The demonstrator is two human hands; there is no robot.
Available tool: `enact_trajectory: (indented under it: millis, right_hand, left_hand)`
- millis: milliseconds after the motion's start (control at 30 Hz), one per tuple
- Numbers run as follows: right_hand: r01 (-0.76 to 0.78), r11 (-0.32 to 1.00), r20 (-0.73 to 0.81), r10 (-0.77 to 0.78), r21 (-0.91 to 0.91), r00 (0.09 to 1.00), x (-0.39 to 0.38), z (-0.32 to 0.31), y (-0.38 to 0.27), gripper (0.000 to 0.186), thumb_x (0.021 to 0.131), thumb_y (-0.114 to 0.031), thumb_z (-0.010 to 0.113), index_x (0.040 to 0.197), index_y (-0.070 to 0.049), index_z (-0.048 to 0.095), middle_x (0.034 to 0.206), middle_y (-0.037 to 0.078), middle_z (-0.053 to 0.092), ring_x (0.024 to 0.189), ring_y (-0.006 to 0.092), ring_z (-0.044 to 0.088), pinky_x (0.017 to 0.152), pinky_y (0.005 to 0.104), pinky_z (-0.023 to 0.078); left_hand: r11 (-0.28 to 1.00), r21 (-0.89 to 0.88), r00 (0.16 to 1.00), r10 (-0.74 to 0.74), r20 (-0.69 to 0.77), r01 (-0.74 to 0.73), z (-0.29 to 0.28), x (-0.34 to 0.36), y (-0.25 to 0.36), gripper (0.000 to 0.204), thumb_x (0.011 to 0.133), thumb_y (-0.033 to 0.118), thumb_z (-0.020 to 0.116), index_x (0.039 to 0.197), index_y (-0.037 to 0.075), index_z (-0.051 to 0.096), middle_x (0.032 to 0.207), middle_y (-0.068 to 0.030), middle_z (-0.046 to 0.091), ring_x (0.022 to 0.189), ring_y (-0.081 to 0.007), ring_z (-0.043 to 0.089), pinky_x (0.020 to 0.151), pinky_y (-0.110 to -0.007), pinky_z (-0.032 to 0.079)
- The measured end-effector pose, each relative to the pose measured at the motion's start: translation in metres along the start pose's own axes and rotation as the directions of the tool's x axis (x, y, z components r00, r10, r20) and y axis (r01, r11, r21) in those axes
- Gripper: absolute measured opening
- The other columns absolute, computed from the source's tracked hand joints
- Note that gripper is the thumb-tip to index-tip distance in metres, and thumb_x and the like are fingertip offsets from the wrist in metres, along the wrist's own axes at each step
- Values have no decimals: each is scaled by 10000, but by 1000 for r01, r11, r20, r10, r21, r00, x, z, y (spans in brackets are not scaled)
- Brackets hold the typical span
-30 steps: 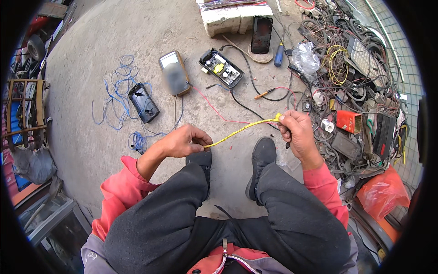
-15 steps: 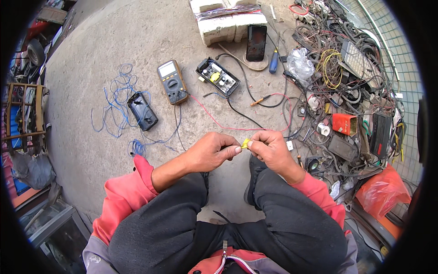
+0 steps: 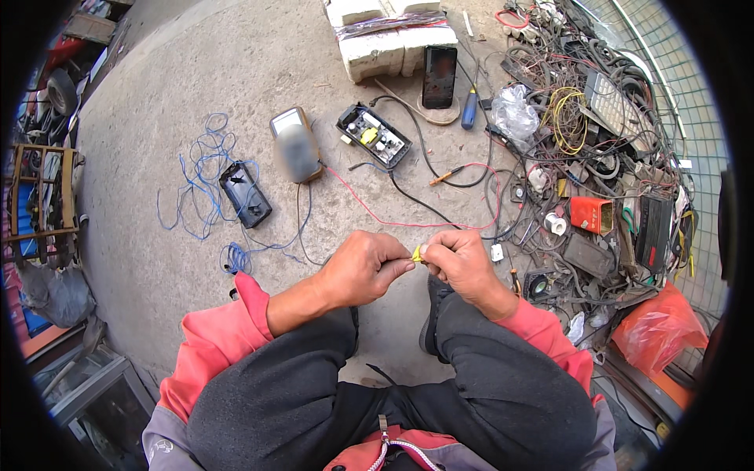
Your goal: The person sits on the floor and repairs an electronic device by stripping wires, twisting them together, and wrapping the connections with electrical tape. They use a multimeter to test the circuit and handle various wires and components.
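Note:
My left hand [image 3: 365, 267] and my right hand [image 3: 459, 267] meet in the middle, fingers closed on a small bunched yellow cord [image 3: 418, 255]; most of it is hidden by my fingers. Beyond them on the concrete lie a multimeter [image 3: 298, 149], partly blurred, with red and dark leads, and an opened black case [image 3: 373, 135] with a circuit board and yellow component. An empty-looking black housing [image 3: 245, 196] rests among tangled blue wires [image 3: 200, 188] to the left. A thin red lead [image 3: 377, 220] runs just beyond my hands.
Behind are a white foam block [image 3: 385, 47], a dark phone [image 3: 438, 77] and a blue screwdriver [image 3: 470, 110]. A heap of cables [image 3: 573, 118] and scrap, with a red plastic bag [image 3: 656, 330], fills the right. A wooden frame [image 3: 39, 200] stands at the far left.
The yellow cord was stretched between my separated hands a second ago; my hands have since come together and it is bunched between my fingers. They have barely moved in the last half second.

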State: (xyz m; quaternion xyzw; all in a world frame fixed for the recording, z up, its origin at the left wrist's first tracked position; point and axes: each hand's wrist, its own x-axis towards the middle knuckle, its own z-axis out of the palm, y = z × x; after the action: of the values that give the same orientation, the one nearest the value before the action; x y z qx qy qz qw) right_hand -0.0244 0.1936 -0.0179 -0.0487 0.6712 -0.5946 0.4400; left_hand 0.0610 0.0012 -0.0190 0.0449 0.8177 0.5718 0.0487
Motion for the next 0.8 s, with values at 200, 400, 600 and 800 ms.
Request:
enact_trajectory:
  millis: [200,400,600,800]
  right_hand:
    - [-34,999,-11,34,-8,999,1,1,-1,231,849,-120,617,653,0,640,567,14,571,514,56,472,469,250,356]
    - [-34,999,-1,34,20,999,0,0,1,247,864,-127,613,645,-14,636,571,11,572,517,51,469,468,247,352]
    - [-70,996,14,69,64,998,0,0,0,265,896,-152,612,670,-16,637,590,18,579,514,51,470,459,235,349]
    - [-116,988,41,113,104,993,0,-1,0,274,914,-158,603,676,-24,625,594,19,574,504,51,473,437,222,341]
  left_hand:
    - [963,195,979,198,-41,-187,2,1,-1,94,768,57,749,819,10,685,679,-122,592,629,-321,600,556,-408,470]
    - [926,324,973,223,-52,-195,2,1,1,185,752,55,762,904,20,663,743,-113,594,648,-309,604,555,-408,476]
    - [910,331,948,300,-109,-250,3,5,4,272,746,69,769,991,55,651,708,-85,541,625,-274,580,528,-393,453]
    - [879,378,938,339,-66,-291,1,3,2,311,716,70,784,1008,88,681,664,-51,466,586,-242,542,495,-377,410]
